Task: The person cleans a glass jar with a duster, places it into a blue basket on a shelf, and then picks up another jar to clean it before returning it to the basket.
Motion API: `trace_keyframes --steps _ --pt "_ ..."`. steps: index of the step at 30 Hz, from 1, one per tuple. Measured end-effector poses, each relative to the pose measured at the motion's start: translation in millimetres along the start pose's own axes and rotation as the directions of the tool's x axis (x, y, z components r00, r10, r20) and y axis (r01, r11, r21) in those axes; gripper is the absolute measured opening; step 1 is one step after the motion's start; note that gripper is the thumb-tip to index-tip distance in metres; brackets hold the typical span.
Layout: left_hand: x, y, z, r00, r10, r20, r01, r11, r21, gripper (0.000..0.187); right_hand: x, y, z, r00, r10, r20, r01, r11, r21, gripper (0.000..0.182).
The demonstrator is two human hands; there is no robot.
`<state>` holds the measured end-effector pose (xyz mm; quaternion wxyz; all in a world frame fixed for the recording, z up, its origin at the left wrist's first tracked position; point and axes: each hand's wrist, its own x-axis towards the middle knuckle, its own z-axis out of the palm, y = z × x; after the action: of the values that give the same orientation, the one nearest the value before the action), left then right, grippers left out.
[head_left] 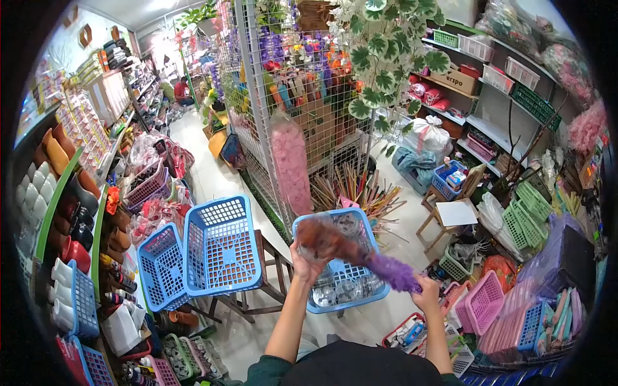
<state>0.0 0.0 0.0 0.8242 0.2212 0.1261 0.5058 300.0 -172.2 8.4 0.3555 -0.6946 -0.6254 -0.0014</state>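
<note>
A long, fluffy-looking thing, brown at one end and purple at the other (pixel 393 271), stretches between my two hands, smeared by motion. My left hand (pixel 308 262) is closed on its brown end, fingers partly hidden behind it. At the purple end, my right hand (pixel 426 294) grips with curled fingers. I cannot tell what kind of thing it is. Below it stands a blue plastic basket (pixel 381 297) holding several silver-grey pieces (pixel 351 291) that look wrapped in clear plastic. The held thing hides part of the basket's middle.
Two more blue baskets, a larger one (pixel 250 207) and a smaller one (pixel 143 273), sit to the left on a dark wooden stool (pixel 273 291). A wire mesh rack (pixel 257 128) rises ahead. Crowded shelves line both sides, and a pink basket (pixel 481 302) is at right.
</note>
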Motion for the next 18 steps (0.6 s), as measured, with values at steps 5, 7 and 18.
trace_keyframes --steps 5,7,18 --pt "-2 11 31 0.999 0.047 -0.015 -0.045 0.99 0.134 0.065 4 2 1 0.999 -0.026 -0.048 0.025 1.0 -0.016 0.039" --pt "2 13 27 0.999 0.041 -0.02 -0.039 0.993 0.11 0.067 6 1 3 0.998 -0.062 -0.018 0.061 0.998 -0.022 0.039" --pt "4 17 27 0.997 0.035 0.074 -0.042 0.995 0.091 0.059 7 -6 11 0.997 0.015 -0.082 -0.017 1.0 -0.026 0.036"
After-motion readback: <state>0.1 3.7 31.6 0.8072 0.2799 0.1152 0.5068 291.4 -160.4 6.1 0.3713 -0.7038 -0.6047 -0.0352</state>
